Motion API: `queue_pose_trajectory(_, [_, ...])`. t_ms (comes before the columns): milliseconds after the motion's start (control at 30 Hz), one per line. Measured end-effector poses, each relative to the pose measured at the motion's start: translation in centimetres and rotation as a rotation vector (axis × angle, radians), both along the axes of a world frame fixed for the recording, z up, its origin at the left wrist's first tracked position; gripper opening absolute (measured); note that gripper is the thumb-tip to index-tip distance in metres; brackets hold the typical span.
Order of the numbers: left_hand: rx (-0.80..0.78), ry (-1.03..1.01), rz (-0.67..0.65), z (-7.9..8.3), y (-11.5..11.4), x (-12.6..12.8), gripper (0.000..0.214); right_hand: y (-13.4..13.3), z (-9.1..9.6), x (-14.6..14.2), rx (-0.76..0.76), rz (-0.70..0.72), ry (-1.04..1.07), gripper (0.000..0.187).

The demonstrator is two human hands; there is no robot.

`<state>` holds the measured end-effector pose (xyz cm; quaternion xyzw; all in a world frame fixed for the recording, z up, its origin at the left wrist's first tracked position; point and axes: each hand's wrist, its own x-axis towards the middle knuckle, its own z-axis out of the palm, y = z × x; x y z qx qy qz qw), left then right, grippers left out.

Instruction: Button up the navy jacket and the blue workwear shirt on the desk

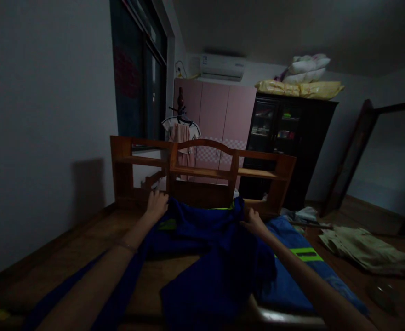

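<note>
A dark blue garment (212, 271) with yellow-green patches is stretched between my two hands over a wooden surface (95, 239). Its lower part hangs in loose folds toward me, and one long strip of it runs under my left forearm; whether it is a jacket or trousers I cannot tell. My left hand (157, 205) is closed on its upper left corner. At the upper right, my right hand (254, 222) pinches the cloth, fingertips partly hidden. Just right of it lies a lighter blue folded garment (287, 271) with a yellow-green band, partly behind my right forearm.
A wooden headboard with shelves (202, 173) stands ahead. At right, pale green folded cloth (364, 248) lies beside a clear round object (381, 294). Farther back are a pink wardrobe (214, 110), a dark cabinet (305, 138) and clothes on a stand (181, 133). A wall borders the left side.
</note>
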<state>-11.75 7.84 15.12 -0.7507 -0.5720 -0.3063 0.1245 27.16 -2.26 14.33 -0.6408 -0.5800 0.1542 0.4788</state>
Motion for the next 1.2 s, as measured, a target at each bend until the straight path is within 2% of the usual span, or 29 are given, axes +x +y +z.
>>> queue_pose_trajectory(67, [0.018,-0.001,0.115,-2.5,-0.7,0.4,0.019,-2.0,-2.8,-1.8,0.046,0.062,-0.166,0.058])
queue_pose_trajectory(100, [0.024,0.012,0.143,-3.5,-1.0,0.7,0.022,-3.1,-4.0,-2.9,0.085,0.110,-0.317,0.059])
queue_pose_trajectory(200, [0.051,-0.005,0.126,-5.5,-1.9,2.8,0.028,-6.7,-6.7,-5.9,0.163,0.183,-0.758,0.064])
queue_pose_trajectory(300, [-0.075,-0.040,0.083,-7.1,-2.5,6.0,0.037,-8.7,-8.6,-8.1,0.103,0.059,-0.983,0.071])
queue_pose_trajectory(367, [-0.247,-0.092,0.111,-8.2,-2.6,7.5,0.051,-8.8,-9.6,-8.5,0.013,-0.056,-1.107,0.062])
queue_pose_trajectory(433, [-0.356,-0.165,0.157,-9.3,-2.4,8.1,0.075,-8.4,-10.3,-8.1,-0.086,-0.102,-1.204,0.049])
queue_pose_trajectory(500, [-0.401,-0.302,0.157,-10.4,-1.9,7.5,0.088,-8.0,-10.4,-7.3,-0.167,-0.073,-1.250,0.037])
queue_pose_trajectory(567, [-0.477,-0.524,0.086,-11.2,-1.1,6.3,0.076,-8.1,-9.7,-6.2,-0.187,-0.044,-1.262,0.028])
queue_pose_trajectory(633, [-0.595,-0.728,-0.009,-11.7,-0.2,5.1,0.047,-8.7,-8.4,-5.0,-0.153,-0.055,-1.248,0.026])
queue_pose_trajectory(700, [-0.708,-0.855,-0.079,-11.8,0.7,4.4,0.024,-9.3,-6.8,-3.8,-0.109,-0.109,-1.214,0.024])
queue_pose_trajectory(767, [-0.807,-0.975,-0.132,-11.6,1.3,4.2,0.018,-9.7,-5.4,-2.5,-0.098,-0.196,-1.172,0.018])
queue_pose_trajectory(833, [-0.886,-1.144,-0.199,-11.3,1.6,4.5,0.016,-9.9,-4.9,-1.4,-0.117,-0.248,-1.156,0.023])
queue_pose_trajectory(967, [-0.932,-1.494,-0.347,-10.0,1.5,5.3,0.012,-9.7,-6.6,-0.2,-0.211,-0.155,-1.180,0.040])
queue_pose_trajectory(1067, [-0.907,-1.691,-0.443,-8.4,1.2,5.9,0.014,-9.3,-8.2,-0.3,-0.301,-0.094,-1.171,0.029])
queue_pose_trajectory(1133, [-0.858,-1.788,-0.496,-7.2,1.0,6.2,0.015,-9.0,-8.2,-0.5,-0.308,-0.081,-1.141,0.024])
queue_pose_trajectory(1200, [-0.788,-1.878,-0.561,-6.0,0.7,6.3,0.013,-9.1,-6.9,-0.6,-0.254,-0.097,-1.086,0.020])
